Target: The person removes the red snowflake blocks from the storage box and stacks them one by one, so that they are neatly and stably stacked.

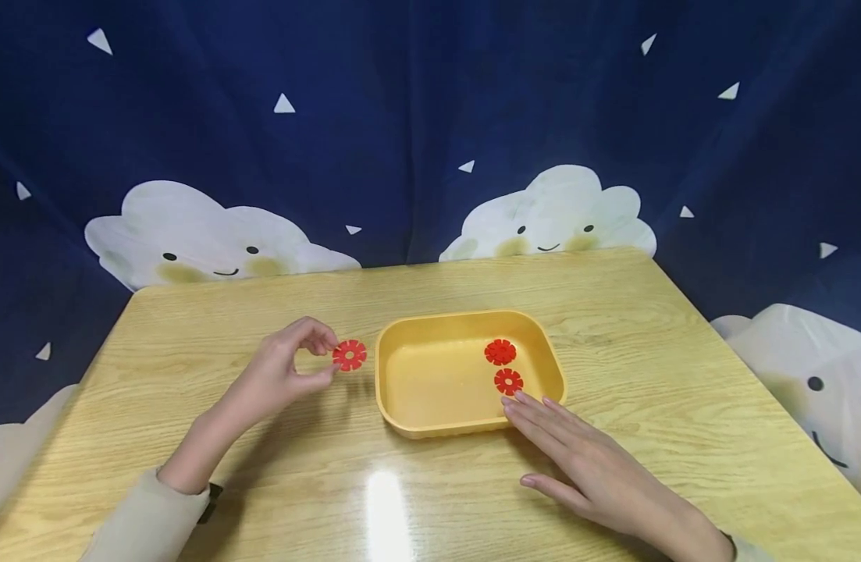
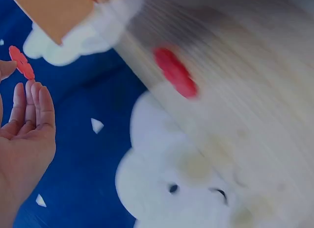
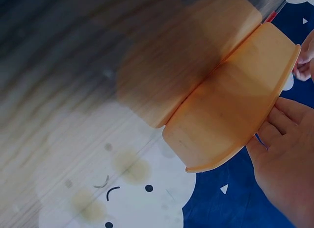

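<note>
Two hands are at the table (image 1: 613,312); at left, the left hand (image 1: 282,375) pinches a notched red disc (image 1: 357,355) by its rim, thumb against fingertips; the disc is held clear of the surface, inboard of the table's left edge and just beside the left wall of the yellow tray (image 1: 437,431); the tray rests set in from the table's far edge, somewhat right of that edge's middle; in its right half lie a disc group (image 1: 500,352), apparently overlapping, count not discernible, and, just nearer, a single disc (image 1: 516,382); at right, the right hand (image 1: 578,460) has its fingers straight and thumb spread, gripping nothing, fingertips at the tray's near rim toward the near right corner; contact with the single disc cannot be confirmed. Handling, as judged: each disc should be very light, thin and fairly stiff, probably smooth plastic, hence slightly slippery but not fragile; take hold at the rim, across both faces; lift a flat-lying disc by one edge; the tray, likely light, may slide if pushed.
</note>
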`<state>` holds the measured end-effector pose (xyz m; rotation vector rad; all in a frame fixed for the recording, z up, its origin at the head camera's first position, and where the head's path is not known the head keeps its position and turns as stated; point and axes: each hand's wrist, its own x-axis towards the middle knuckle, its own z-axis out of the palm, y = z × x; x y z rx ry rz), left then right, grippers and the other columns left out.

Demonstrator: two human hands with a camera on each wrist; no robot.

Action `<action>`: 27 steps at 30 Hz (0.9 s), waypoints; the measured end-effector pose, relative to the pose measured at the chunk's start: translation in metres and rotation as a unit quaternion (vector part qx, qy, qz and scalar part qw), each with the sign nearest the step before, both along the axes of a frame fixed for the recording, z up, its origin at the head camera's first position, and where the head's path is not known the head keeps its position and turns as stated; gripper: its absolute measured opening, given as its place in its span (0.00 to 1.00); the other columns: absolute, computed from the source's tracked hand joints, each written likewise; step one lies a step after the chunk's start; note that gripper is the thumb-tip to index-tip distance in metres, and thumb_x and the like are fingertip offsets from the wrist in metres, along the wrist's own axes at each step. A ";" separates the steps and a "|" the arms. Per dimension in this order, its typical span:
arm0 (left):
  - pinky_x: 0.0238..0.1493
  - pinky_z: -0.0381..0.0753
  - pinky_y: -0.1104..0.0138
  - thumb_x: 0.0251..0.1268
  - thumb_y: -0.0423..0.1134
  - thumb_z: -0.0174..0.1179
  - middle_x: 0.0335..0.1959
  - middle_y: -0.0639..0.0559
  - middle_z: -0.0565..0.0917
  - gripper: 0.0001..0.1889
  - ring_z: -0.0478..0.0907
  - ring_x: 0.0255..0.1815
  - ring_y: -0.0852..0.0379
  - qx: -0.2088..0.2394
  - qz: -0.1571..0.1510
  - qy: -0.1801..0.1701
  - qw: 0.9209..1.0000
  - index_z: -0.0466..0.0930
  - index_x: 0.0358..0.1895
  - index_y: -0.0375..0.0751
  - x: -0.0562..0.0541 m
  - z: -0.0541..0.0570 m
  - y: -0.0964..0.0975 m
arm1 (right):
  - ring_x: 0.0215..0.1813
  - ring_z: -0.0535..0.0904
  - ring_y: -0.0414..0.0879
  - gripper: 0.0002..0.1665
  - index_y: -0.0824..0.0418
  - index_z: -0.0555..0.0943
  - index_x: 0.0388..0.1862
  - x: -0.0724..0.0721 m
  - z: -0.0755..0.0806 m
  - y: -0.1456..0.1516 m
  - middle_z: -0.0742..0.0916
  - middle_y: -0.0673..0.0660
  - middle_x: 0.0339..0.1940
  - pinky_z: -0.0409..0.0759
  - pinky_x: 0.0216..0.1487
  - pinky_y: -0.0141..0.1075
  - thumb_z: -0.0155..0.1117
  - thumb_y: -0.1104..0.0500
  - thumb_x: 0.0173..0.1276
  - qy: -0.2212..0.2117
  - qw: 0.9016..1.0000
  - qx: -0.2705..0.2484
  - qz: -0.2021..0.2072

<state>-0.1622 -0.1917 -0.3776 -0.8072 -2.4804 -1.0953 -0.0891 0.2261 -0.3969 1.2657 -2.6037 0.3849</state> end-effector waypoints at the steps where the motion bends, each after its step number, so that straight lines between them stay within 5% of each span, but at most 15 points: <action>1: 0.38 0.78 0.72 0.46 0.24 0.69 0.34 0.53 0.80 0.18 0.77 0.35 0.57 -0.004 0.010 -0.003 1.000 0.78 0.41 0.41 0.002 -0.001 -0.007 | 0.75 0.60 0.49 0.49 0.54 0.56 0.79 0.000 0.000 0.000 0.63 0.52 0.78 0.50 0.75 0.37 0.67 0.47 0.65 0.000 1.000 -0.001 0.000; 11: 0.35 0.78 0.69 0.44 0.23 0.71 0.33 0.56 0.80 0.19 0.78 0.33 0.55 -0.057 0.076 -0.007 0.995 0.77 0.40 0.41 0.014 -0.028 -0.069 | 0.76 0.59 0.49 0.45 0.53 0.55 0.79 0.002 0.001 0.000 0.63 0.52 0.78 0.48 0.75 0.35 0.62 0.43 0.69 -0.005 1.000 0.004 -0.008; 20: 0.35 0.79 0.69 0.39 0.20 0.73 0.32 0.58 0.79 0.21 0.78 0.32 0.58 -0.067 0.032 -0.001 0.997 0.78 0.38 0.41 0.014 -0.041 -0.078 | 0.76 0.60 0.49 0.45 0.53 0.56 0.79 0.002 0.000 0.001 0.61 0.50 0.78 0.50 0.75 0.37 0.61 0.43 0.70 -0.002 1.000 0.001 -0.009; 27: 0.34 0.79 0.68 0.40 0.22 0.74 0.32 0.58 0.78 0.20 0.77 0.33 0.60 -0.086 0.030 -0.015 0.996 0.77 0.36 0.41 0.015 -0.045 -0.081 | 0.76 0.59 0.49 0.45 0.53 0.56 0.79 0.002 0.000 0.000 0.61 0.50 0.78 0.49 0.75 0.36 0.62 0.43 0.69 -0.005 1.000 0.002 -0.010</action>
